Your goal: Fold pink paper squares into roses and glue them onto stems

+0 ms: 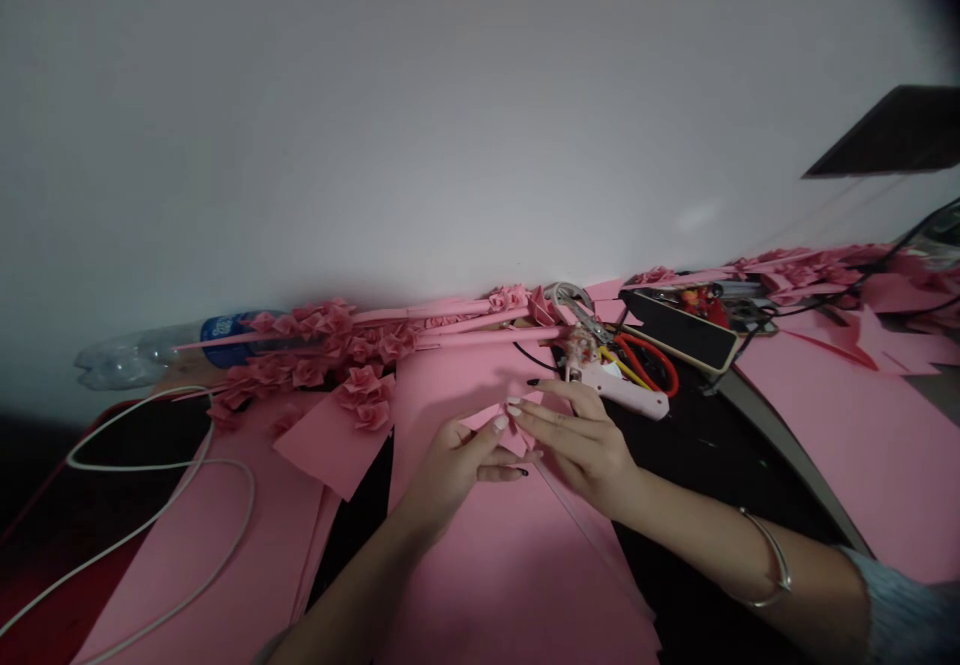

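Observation:
Between my hands is a small folded piece of pink paper, held just above a large pink sheet. My left hand grips its left side, thumb on top and fingers beneath. From the right, my right hand pinches the top and right side, with its fingertips meeting near the left thumb. Parts of the paper are covered by my fingers. A pale pink glue gun lies just beyond my right hand, beside red-handled pliers.
Pink paper roses and rolled pink stems lie along the wall, near a clear plastic bottle. A white cable loops at left. More pink sheets lie at right, near a dark rectangular box and black cords.

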The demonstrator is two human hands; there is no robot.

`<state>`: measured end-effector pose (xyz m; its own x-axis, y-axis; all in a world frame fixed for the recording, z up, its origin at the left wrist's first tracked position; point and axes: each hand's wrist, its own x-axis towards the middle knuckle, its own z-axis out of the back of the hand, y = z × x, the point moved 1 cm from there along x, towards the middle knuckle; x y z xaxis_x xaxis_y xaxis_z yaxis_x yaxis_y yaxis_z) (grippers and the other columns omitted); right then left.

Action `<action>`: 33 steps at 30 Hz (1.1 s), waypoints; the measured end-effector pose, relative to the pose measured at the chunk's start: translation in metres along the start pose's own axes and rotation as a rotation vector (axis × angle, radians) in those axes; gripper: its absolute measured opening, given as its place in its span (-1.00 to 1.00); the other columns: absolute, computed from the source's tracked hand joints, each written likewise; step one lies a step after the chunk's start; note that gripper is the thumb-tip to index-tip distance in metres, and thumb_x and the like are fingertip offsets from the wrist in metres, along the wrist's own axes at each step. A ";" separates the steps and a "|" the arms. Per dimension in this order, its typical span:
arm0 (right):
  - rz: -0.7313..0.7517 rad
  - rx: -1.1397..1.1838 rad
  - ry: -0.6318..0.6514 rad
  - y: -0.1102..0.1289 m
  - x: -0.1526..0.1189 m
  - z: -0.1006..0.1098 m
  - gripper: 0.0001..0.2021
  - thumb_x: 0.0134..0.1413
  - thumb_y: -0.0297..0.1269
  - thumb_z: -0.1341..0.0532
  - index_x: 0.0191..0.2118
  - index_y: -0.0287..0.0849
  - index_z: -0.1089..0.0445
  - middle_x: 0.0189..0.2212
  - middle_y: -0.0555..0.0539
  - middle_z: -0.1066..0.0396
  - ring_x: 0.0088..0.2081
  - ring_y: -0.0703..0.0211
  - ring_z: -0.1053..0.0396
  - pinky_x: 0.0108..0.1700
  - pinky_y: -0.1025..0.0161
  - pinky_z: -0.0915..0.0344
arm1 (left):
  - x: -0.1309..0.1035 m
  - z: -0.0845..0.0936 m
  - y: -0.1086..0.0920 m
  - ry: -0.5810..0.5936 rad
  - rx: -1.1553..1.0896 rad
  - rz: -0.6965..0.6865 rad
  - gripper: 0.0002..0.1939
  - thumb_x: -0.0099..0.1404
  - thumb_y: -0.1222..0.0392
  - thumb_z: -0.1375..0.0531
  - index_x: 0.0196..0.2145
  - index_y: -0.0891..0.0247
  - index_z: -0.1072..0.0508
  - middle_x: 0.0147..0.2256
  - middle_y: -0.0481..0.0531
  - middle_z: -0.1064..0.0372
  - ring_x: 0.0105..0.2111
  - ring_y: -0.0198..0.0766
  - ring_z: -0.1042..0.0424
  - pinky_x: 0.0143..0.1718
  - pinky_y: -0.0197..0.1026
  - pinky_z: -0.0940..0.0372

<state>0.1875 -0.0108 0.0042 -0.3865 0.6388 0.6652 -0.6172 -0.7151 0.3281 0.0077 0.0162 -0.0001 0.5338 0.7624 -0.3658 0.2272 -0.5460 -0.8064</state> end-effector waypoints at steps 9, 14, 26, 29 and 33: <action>-0.014 0.050 0.097 0.003 0.005 0.003 -0.44 0.13 -0.54 -0.08 0.24 -0.05 -0.19 0.04 -0.13 -0.44 0.13 -0.10 -0.26 0.04 -0.16 -0.27 | 0.000 -0.001 -0.004 -0.053 -0.041 0.037 -0.59 0.05 -0.09 -0.36 -0.31 0.34 -0.57 -0.50 0.06 -0.55 -0.45 -0.16 -0.57 -0.42 -0.26 -0.40; -0.009 0.053 0.107 0.003 0.006 0.002 -0.42 0.12 -0.55 -0.07 0.26 -0.05 -0.16 0.06 -0.14 -0.42 0.15 -0.08 -0.25 0.06 -0.15 -0.27 | 0.000 -0.001 -0.005 -0.061 -0.046 0.057 -0.58 0.04 -0.11 -0.36 -0.36 0.34 -0.57 -0.56 0.04 -0.53 -0.45 -0.15 -0.58 -0.45 -0.30 -0.39; -0.031 0.097 0.120 0.003 0.005 0.002 -0.43 0.10 -0.57 -0.06 0.24 -0.07 -0.20 0.07 -0.14 -0.41 0.15 -0.06 -0.27 0.07 -0.13 -0.30 | 0.000 0.002 -0.004 0.007 0.112 0.028 -0.84 0.04 0.16 -0.39 -0.46 0.32 -0.59 -0.47 0.06 -0.56 -0.37 -0.18 -0.54 -0.29 -0.21 -0.40; -0.044 0.131 0.118 0.006 0.008 0.003 -0.44 0.11 -0.56 -0.04 0.22 -0.07 -0.23 0.06 -0.14 -0.42 0.16 -0.04 -0.26 0.08 -0.10 -0.31 | 0.000 0.002 -0.005 0.000 0.124 -0.008 -0.80 0.05 0.18 -0.38 -0.34 0.29 -0.60 -0.48 0.04 -0.55 -0.38 -0.18 -0.53 -0.30 -0.20 -0.39; -0.180 0.206 0.054 0.008 0.009 0.005 -0.49 0.12 -0.53 -0.02 0.19 -0.08 -0.24 0.05 -0.16 -0.40 0.13 -0.01 -0.25 0.12 -0.05 -0.27 | 0.002 0.006 -0.002 -0.033 0.119 -0.011 -0.77 0.02 0.12 -0.40 -0.38 0.31 -0.61 -0.48 0.08 -0.55 -0.40 -0.17 -0.52 -0.29 -0.17 -0.39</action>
<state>0.1824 -0.0117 0.0164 -0.3227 0.7712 0.5488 -0.5294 -0.6277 0.5707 0.0035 0.0207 -0.0016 0.5040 0.7804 -0.3701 0.1339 -0.4939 -0.8591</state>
